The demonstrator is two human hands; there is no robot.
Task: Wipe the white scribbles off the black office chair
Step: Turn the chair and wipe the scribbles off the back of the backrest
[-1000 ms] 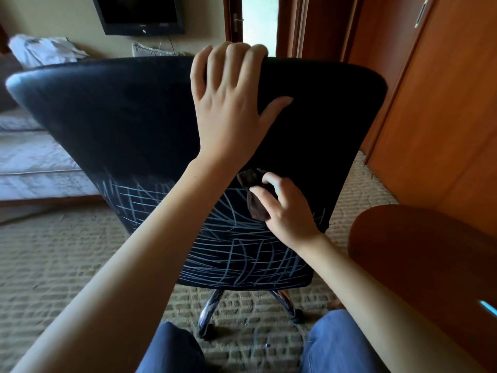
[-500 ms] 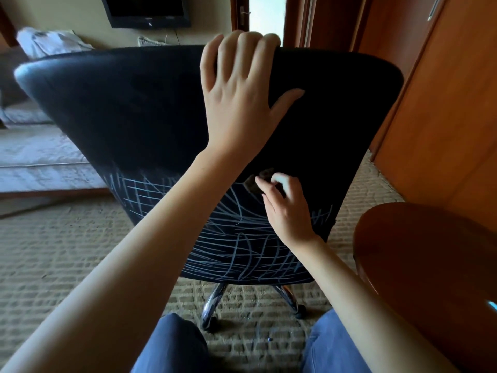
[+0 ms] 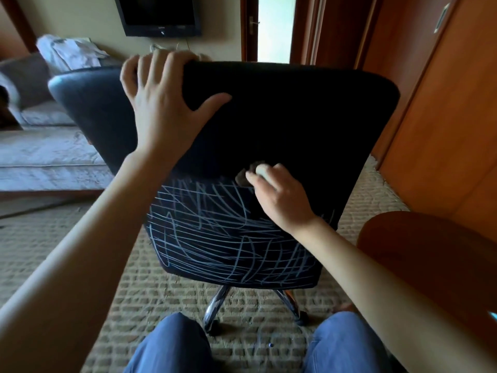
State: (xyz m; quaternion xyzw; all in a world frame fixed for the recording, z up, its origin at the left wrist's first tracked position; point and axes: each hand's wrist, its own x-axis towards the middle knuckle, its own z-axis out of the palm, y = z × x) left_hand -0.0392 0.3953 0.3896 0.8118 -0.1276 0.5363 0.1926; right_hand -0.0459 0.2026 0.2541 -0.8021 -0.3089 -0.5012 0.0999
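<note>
Knees: jeans (image 3: 172,345) at the bottom edge, below both hands, carpet (image 3: 67,251) underneath.
Chair base: chrome legs (image 3: 217,300) on castors, below the right hand; free to roll, hence the bracing.
White scribbles (image 3: 228,238): cover the lower half of the black office chair (image 3: 295,117) back, below and left of the right hand; above the hand, plain black.
Right hand (image 3: 282,197): clenched round a dark cloth (image 3: 243,176), pressed to the chair back at the scribbles' top boundary; likely placed to work down from the clean zone. Pale patch at the fingertips, cannot tell what.
Left hand (image 3: 166,103): up and left of the right hand, fingers hooked over the top edge, thumb spread on the back; grasping the chair, probably against swivel under wiping pressure.
Bench (image 3: 430,265): round wooden top, right of the right hand.
TV (image 3: 161,14): wall-mounted, beyond the left hand; bezel logo too small to read. No other writing legible.
</note>
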